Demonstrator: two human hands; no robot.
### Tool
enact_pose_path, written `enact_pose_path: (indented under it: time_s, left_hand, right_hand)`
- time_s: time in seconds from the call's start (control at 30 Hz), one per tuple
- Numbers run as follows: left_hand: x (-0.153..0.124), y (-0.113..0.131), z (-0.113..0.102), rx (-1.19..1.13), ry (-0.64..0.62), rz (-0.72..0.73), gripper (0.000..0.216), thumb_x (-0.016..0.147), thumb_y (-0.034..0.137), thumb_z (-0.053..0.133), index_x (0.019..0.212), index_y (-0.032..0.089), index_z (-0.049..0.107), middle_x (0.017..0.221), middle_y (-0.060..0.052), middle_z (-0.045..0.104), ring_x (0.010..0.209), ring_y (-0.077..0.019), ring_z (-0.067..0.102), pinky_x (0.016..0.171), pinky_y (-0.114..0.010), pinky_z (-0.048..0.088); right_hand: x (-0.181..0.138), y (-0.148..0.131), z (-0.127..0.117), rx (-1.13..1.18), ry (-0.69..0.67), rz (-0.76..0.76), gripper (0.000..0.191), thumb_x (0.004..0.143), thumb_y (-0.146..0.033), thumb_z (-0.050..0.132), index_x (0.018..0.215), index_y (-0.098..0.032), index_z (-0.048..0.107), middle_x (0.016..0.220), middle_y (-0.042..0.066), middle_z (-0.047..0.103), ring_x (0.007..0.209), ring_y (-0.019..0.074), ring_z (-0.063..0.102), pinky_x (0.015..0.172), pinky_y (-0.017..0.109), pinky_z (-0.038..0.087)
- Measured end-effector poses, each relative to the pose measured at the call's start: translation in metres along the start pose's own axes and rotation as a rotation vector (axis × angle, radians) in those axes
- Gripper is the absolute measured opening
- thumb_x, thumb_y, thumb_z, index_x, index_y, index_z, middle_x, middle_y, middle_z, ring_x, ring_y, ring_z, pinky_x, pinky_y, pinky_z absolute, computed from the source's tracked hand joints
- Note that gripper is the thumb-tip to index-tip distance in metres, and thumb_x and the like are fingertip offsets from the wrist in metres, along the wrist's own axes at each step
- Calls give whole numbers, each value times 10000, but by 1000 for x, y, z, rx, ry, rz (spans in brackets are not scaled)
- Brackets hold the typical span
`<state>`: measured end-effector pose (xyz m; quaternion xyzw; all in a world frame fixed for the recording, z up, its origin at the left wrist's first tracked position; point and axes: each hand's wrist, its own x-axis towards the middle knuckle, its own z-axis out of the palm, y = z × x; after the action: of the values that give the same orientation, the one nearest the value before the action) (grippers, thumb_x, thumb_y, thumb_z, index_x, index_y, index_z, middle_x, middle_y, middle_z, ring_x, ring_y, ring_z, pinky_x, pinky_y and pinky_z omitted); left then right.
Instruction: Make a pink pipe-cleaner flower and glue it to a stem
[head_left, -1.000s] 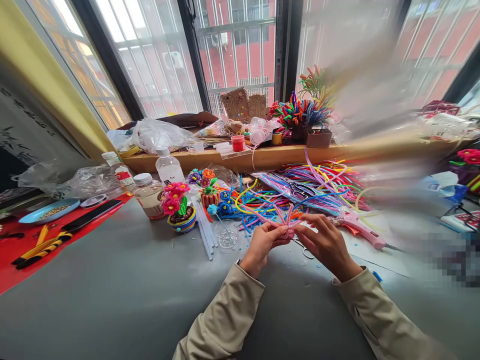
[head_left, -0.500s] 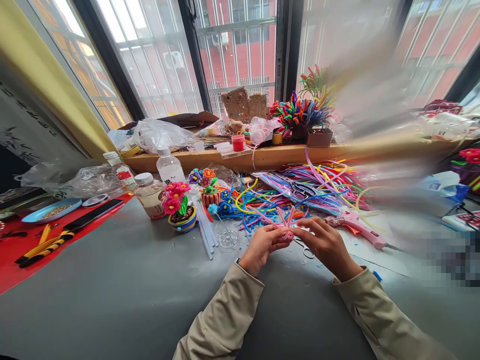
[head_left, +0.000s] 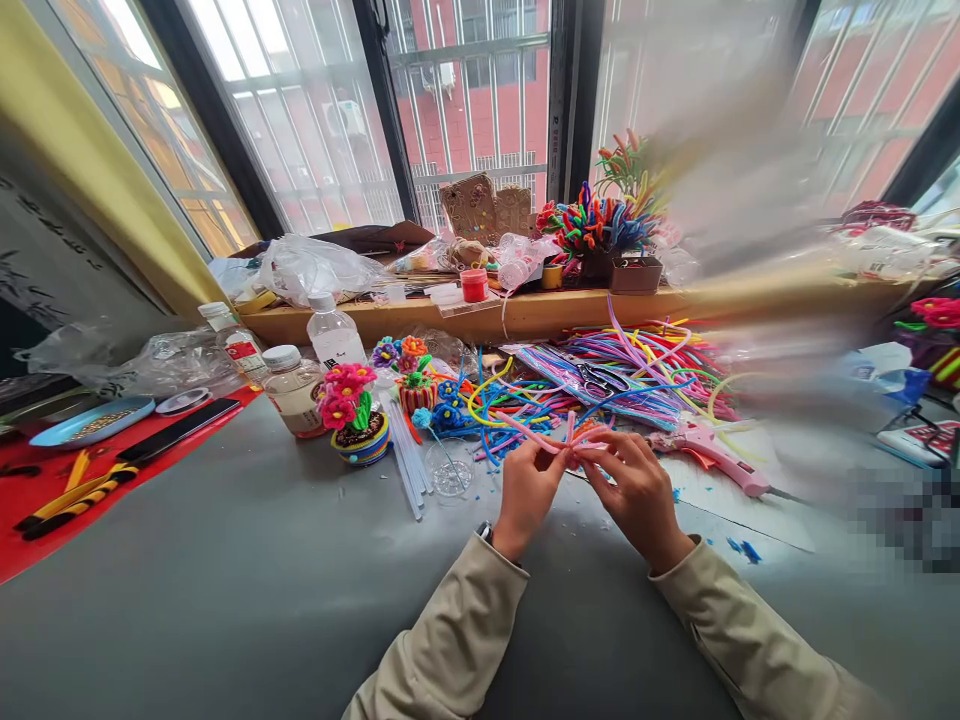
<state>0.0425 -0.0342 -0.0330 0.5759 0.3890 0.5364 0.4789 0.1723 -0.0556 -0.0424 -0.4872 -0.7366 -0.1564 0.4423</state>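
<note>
Shifted since the earlier frame: left hand (head_left: 525, 495) tipped more upright, pink stems (head_left: 571, 428) rolled so as to hide the knotted base, right hand (head_left: 637, 495) drawn inward. Pinched between thumb and fingers of both hands, out in front over grey tabletop (head_left: 225, 580). Likely to snag by the long left-pointing stem in loose pipe cleaners (head_left: 701, 370) behind; likely, too, to splay or slip if either pinch slackens. Possible scorch farther right from pink glue gun (head_left: 716, 455), if hot and brushed by a sleeve (head_left: 757, 630). Laid out from the left: red sheet (head_left: 30, 488), blue plate (head_left: 54, 434), bottles (head_left: 292, 395), flower pot (head_left: 360, 445), clear sticks (head_left: 409, 470), glass dish (head_left: 442, 485), then, past the hands, white paper (head_left: 720, 505) and blue scraps (head_left: 746, 550). Beyond, yellow curtain (head_left: 97, 170) at left, barred windows (head_left: 472, 110) above a crowded wooden sill (head_left: 360, 318), smeared to a blur toward the right.
</note>
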Motion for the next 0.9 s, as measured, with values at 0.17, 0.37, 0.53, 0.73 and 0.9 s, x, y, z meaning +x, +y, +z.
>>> enact_pose_path:
  time_s: [0.17, 0.37, 0.53, 0.73, 0.9]
  left_hand:
    - [-1, 0, -1, 70, 49, 3, 174, 654, 322, 578, 684, 154, 605, 681, -48, 618, 645, -151, 573, 619, -235, 427]
    - [2, -3, -2, 12, 73, -79, 196, 623, 324, 607, 686, 139, 599, 641, -43, 618, 614, -148, 571, 590, -239, 432]
    - [2, -5, -1, 20, 61, -110, 212, 617, 333, 608, 674, 129, 595, 633, -53, 626, 606, -152, 578, 585, -249, 442]
    - [3, -6, -2, -62, 35, -173, 193, 597, 300, 628, 652, 121, 580, 622, -52, 623, 601, -150, 582, 608, -274, 455]
    - [5, 4, 0, -247, 43, -291, 190, 559, 260, 660, 631, 104, 581, 610, -49, 620, 589, -142, 582, 625, -288, 463]
  right_hand:
    - [1, -2, 3, -49, 26, -30, 149, 758, -195, 500, 854, -192, 613, 915, 63, 558, 695, 150, 469, 655, 287, 426]
    - [4, 1, 0, -86, -10, -155, 126, 756, -160, 496, 821, -189, 600, 888, 62, 571, 762, 169, 480, 679, 294, 421]
    - [5, 5, 1, -145, -47, -226, 126, 754, -152, 502, 829, -180, 599, 913, 58, 586, 781, 177, 484, 695, 310, 412]
    - [5, 8, 4, -96, -44, -210, 102, 754, -172, 509, 773, -187, 608, 852, 56, 581, 756, 171, 475, 671, 307, 412]
    - [4, 6, 5, 14, 20, -96, 94, 751, -182, 510, 762, -188, 603, 793, 56, 559, 735, 163, 469, 661, 301, 421]
